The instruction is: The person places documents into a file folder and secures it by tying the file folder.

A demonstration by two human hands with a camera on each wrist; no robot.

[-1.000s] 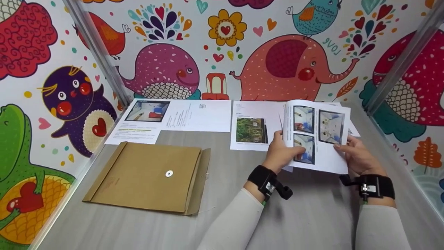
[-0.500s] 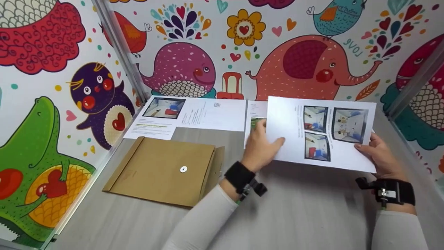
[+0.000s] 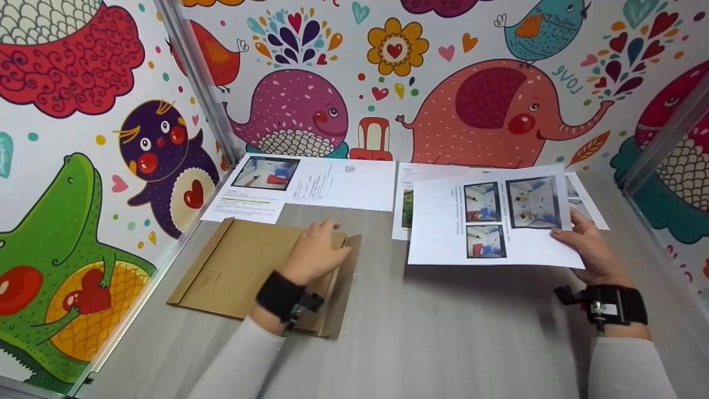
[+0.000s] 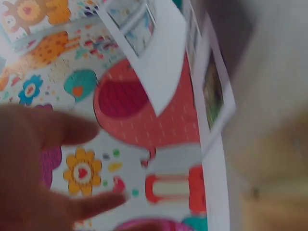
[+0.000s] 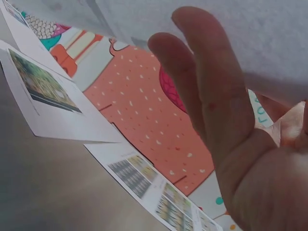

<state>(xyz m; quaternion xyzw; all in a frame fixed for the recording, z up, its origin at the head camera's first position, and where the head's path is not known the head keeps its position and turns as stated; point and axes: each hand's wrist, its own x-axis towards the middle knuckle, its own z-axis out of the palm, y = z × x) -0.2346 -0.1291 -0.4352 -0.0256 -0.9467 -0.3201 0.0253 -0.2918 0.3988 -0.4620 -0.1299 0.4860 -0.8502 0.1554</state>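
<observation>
My right hand (image 3: 595, 252) pinches printed sheets (image 3: 532, 246) at their right edge, thumb on top. They are held up above the table, with the photos facing me. The right wrist view shows its fingers (image 5: 219, 82) stretched under the white paper (image 5: 139, 17). My left hand (image 3: 313, 255) is over the right part of a brown paper envelope (image 3: 238, 266) and holds nothing. In the left wrist view its fingers (image 4: 91, 204) are spread apart. The envelope lies flat, its flap side to the right; the left hand hides its white round button.
Printed pages (image 3: 354, 191) lie along the back of the grey table (image 3: 421, 332), left of the held sheets. Another page (image 3: 590, 205) shows behind them at the right. Cartoon-printed walls (image 3: 376, 50) stand at the back and sides.
My left hand has let go of the sheets and moved left over the envelope. My right hand keeps hold of the sheets, which now sit lower and tilted. The head view has shifted left.
</observation>
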